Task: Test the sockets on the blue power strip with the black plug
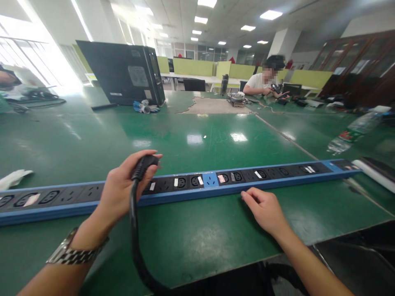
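My left hand [119, 187], a metal watch on its wrist, is closed around a black power plug [145, 164]. From the plug a thick black cable [134, 230] hangs down over the table's front edge. Behind and under this hand runs a long blue power strip [185, 197] with black socket modules, lying across the table; the plug is held above it, apart from the sockets. My right hand [263, 207] rests by the strip's near edge, right of the middle, its fingers curled together. Whether anything is inside those fingers is hidden.
On the green table [191, 238] stand a black computer case [123, 74], work gloves [145, 107] and a tilted plastic bottle [354, 131]. A white cloth-like piece [14, 179] lies left. Across the table a person [262, 82] handles a dark device.
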{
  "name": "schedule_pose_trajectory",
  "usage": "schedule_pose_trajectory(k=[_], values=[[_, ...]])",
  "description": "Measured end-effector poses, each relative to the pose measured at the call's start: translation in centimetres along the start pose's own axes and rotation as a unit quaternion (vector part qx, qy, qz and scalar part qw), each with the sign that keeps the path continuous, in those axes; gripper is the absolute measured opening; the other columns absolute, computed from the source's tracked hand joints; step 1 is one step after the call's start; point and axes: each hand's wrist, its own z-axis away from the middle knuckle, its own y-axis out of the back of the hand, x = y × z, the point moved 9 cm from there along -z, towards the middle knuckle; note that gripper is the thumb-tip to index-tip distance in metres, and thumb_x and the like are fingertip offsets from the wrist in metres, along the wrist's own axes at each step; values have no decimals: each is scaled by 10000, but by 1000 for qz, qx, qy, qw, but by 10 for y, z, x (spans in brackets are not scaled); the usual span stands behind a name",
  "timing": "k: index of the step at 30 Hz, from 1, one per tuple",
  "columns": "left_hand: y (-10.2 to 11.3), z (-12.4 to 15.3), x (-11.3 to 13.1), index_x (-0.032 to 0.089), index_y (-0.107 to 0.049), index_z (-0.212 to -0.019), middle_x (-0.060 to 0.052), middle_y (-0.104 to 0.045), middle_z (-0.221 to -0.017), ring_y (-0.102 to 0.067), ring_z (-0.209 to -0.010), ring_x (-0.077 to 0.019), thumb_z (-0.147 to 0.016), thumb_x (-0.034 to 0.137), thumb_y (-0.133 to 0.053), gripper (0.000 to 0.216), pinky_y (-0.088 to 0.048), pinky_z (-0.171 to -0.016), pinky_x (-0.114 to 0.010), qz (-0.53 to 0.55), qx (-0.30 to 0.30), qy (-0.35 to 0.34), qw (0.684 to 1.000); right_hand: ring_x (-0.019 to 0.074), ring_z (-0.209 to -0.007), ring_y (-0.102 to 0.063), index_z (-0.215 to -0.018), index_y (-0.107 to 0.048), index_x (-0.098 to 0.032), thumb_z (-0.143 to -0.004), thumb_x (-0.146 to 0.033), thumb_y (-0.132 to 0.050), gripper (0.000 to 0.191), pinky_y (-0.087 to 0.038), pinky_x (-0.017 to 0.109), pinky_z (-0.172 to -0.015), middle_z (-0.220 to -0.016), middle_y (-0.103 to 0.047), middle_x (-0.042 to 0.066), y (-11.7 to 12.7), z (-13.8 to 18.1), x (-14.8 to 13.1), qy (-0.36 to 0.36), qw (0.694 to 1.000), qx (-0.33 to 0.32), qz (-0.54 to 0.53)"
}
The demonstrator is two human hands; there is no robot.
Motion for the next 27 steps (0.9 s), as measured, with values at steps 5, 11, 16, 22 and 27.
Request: schedule_pose_trajectory(k=[5,11,16,22,27], values=[[-89,-7,52,240,-603,-1185,-36,-720,-1089,-672,-989,-206,-906,392,-566,320,-525,-888,-340,-45,-172,-94,980,112,-550,-440,-619,-526,-177,-911,-480,-483,424,-287,244,-564,-552,-478,-13,-1,-1,0,-6,1000,0,7],[-130,-6,56,234,-601,-1217,-63,-700,-1168,-637,-1090,-245,-893,314,-584,334,-487,-955,-407,-129,-186,-109,968,106,-554,-444,-615,-536,-170,-907,-484,-492,431,-306,246,-568,-557,-477,-16,3,0,2,-7,1000,4,-23],[-130,-1,55,259,-462,-1382,-60,-643,-1299,-573,-1207,-254,-825,401,-669,611,-401,-1057,-448,-164,-205,-122,957,101,-460,-483,-702,-596,-167,-895,-611,-453,504,-344,223,-470,-518,-508,-22,-17,-7,-21,-94,982,-49,-159],[-130,3,45,150,-522,-1297,-155,-641,-1234,-576,-1147,-343,-799,453,-668,600,-405,-982,-504,-336,-173,-66,924,45,-310,-344,-655,-519,-170,-777,-564,-630,427,-248,169,-338,-410,-454,-65,-58,-8,-110,-162,851,-211,-454],[-133,5,47,135,-506,-1288,-164,-643,-1200,-574,-1099,-351,-747,588,-693,729,-412,-940,-500,-350,-179,-89,915,31,-297,-261,-676,-533,-174,-815,-450,-629,324,-227,156,-320,-379,-373,-93,23,-13,-90,-143,817,-86,-552]])
